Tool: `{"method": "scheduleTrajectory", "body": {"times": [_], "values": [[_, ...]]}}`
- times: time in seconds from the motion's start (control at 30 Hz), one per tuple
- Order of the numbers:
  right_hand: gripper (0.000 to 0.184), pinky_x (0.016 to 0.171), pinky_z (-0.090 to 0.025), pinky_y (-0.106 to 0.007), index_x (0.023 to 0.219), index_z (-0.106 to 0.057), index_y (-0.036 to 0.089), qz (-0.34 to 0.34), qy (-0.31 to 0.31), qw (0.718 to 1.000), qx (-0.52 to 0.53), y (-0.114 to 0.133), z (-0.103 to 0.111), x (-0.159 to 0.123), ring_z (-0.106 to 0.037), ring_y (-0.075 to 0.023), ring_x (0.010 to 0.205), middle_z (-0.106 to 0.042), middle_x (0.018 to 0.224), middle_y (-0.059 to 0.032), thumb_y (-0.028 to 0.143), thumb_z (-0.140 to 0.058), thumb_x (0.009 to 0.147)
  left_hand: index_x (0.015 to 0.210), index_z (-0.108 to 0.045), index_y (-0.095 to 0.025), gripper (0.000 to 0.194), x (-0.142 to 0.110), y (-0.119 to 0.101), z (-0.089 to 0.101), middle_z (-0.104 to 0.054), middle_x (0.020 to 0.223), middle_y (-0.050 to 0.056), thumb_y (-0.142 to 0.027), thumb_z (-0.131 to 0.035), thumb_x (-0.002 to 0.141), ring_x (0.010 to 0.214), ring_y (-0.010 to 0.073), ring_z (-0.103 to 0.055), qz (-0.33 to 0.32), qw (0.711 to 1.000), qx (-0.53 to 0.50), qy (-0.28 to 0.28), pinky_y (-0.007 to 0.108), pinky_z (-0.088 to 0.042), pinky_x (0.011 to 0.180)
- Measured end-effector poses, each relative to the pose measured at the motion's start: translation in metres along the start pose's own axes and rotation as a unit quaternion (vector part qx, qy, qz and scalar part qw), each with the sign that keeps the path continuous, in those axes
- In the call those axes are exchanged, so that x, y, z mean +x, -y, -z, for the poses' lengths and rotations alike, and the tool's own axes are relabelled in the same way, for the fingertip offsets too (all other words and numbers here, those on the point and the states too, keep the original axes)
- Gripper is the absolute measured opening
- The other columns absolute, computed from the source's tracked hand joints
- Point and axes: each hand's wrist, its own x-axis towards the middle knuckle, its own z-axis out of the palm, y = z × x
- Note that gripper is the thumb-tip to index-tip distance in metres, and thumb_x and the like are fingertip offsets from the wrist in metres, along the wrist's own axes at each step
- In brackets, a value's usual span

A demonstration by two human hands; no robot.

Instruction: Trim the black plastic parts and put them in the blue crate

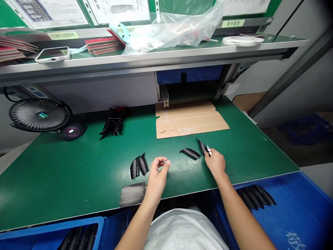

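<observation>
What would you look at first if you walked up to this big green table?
You'd probably notice the hands first, above the green workbench: the right hand pinches a small pale tool beside a black curved piece, and the left hand shows nothing in it. Then your eye might jump to the bright blue crate below the front right edge, and the round black fan at the far left.

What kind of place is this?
It looks like a factory workstation: there's a green-topped workbench, blue plastic crates beside it, and printed instruction sheets posted above it.
</observation>
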Motion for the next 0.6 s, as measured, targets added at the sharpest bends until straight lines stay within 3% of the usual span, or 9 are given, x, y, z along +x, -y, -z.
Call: {"method": "scheduleTrajectory", "body": {"times": [0.1,0.17,0.23,0.3,0.37,0.43,0.6], "values": [[0.030,0.068,-0.044,-0.033,0.095,-0.068,0.013,0.026,0.033,0.998,0.042,0.026,0.011,-0.012,-0.061,-0.0256,0.075,-0.067,0.081,-0.0131,0.037,-0.053,0.084,0.103,-0.059,-0.020,0.042,0.001,-0.006,-0.014,-0.056,0.103,0.006,-0.036,-0.076,0.068,0.102,0.0187,-0.052,0.023,0.997,0.057,0.048,0.030,-0.041,0.088],[0.031,0.067,-0.046,-0.028,0.098,-0.067,0.018,0.084,0.082,0.988,0.099,0.053,0.018,-0.039,-0.061,-0.0213,0.074,-0.068,0.085,-0.0081,0.041,-0.053,0.085,0.110,-0.055,-0.021,0.051,-0.001,-0.017,-0.023,-0.057,0.107,0.007,-0.033,-0.078,0.066,0.106,0.0193,-0.052,0.048,0.995,-0.035,0.079,0.030,-0.042,0.088],[0.027,0.071,-0.046,-0.027,0.100,-0.067,0.021,0.169,0.140,0.958,0.183,0.079,0.026,-0.072,-0.060,-0.0191,0.079,-0.067,0.093,-0.0058,0.040,-0.053,0.087,0.097,-0.056,-0.019,0.034,-0.002,-0.032,-0.028,-0.059,0.087,0.002,-0.031,-0.074,0.071,0.087,0.0150,-0.058,0.080,0.976,-0.180,0.093,0.029,-0.045,0.079],[0.028,0.074,-0.046,-0.027,0.108,-0.065,0.022,0.217,0.176,0.922,0.268,0.096,0.034,-0.099,-0.059,-0.0182,0.082,-0.064,0.097,-0.0051,0.038,-0.052,0.089,0.071,-0.048,-0.017,0.021,-0.003,-0.047,-0.028,-0.044,0.058,-0.006,-0.029,-0.065,0.077,0.054,0.0075,-0.047,0.097,0.942,-0.316,0.051,0.024,-0.044,0.063],[0.032,0.072,-0.046,-0.027,0.118,-0.061,0.023,0.202,0.199,0.902,0.325,0.102,0.041,-0.117,-0.057,-0.0168,0.078,-0.061,0.092,-0.0042,0.037,-0.050,0.091,0.059,-0.032,-0.018,0.034,-0.004,-0.060,-0.022,-0.022,0.048,-0.009,-0.025,-0.057,0.080,0.040,0.0047,-0.026,0.078,0.909,-0.410,-0.013,0.020,-0.036,0.049],[0.034,0.070,-0.045,-0.026,0.121,-0.060,0.023,0.167,0.247,0.887,0.352,0.103,0.046,-0.124,-0.054,-0.0151,0.074,-0.058,0.084,-0.0027,0.038,-0.048,0.093,0.058,-0.023,-0.019,0.037,-0.006,-0.067,-0.014,-0.014,0.048,-0.009,-0.022,-0.053,0.080,0.039,0.0051,-0.018,0.026,0.886,-0.461,-0.043,0.019,-0.029,0.043],[0.040,0.054,-0.039,-0.022,0.130,-0.053,0.024,0.068,0.403,0.814,0.413,0.113,0.050,-0.128,-0.046,-0.0093,0.058,-0.054,0.072,0.0009,0.039,-0.051,0.093,0.060,-0.019,-0.019,0.038,-0.021,-0.071,-0.006,-0.012,0.051,-0.007,-0.024,-0.049,0.082,0.041,0.0064,-0.016,-0.088,0.873,-0.480,-0.015,0.019,-0.023,0.041]]}}
